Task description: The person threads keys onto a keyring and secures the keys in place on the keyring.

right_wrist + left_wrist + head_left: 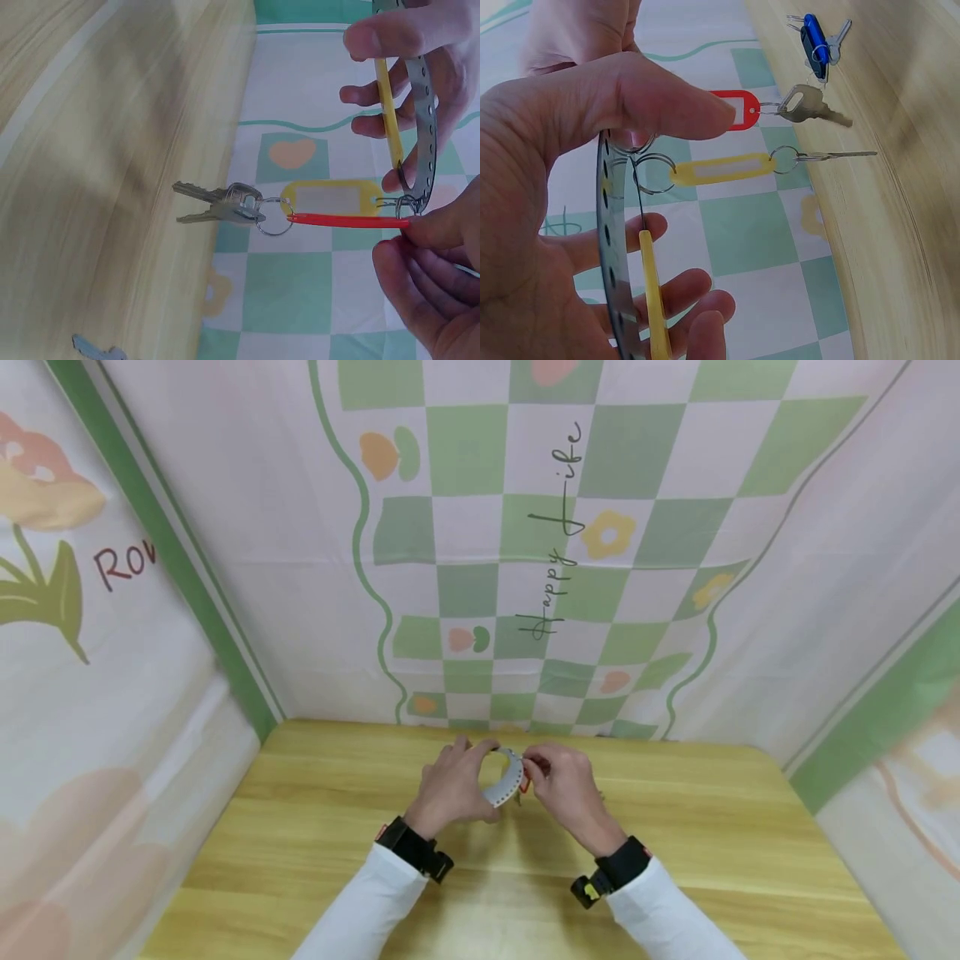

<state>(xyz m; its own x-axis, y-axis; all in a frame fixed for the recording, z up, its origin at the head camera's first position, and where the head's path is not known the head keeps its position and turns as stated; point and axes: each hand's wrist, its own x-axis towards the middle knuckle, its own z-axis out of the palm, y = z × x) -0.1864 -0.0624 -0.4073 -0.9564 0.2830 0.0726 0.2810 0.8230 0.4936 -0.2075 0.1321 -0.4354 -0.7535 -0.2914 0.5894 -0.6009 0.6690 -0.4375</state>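
Observation:
My left hand [453,785] holds a curved grey band [508,783] with a row of small holes, thumb on one side and fingers on the other. A slim yellow strip [390,116] with a thin wire end lies alongside the band. At the band's far end, the thumb and forefinger of my right hand [566,785] pinch the ring end of a red key tag [345,221]. Silver keys [225,202] hang from that tag's other side. Beside it, a yellow key tag [724,170] hangs on rings at the band, with its own key [840,155].
A blue key fob [819,49] with a silver key lies on the wooden table [337,860]. Behind the table hangs a green and white checked cloth [465,593], and cloth also covers both sides.

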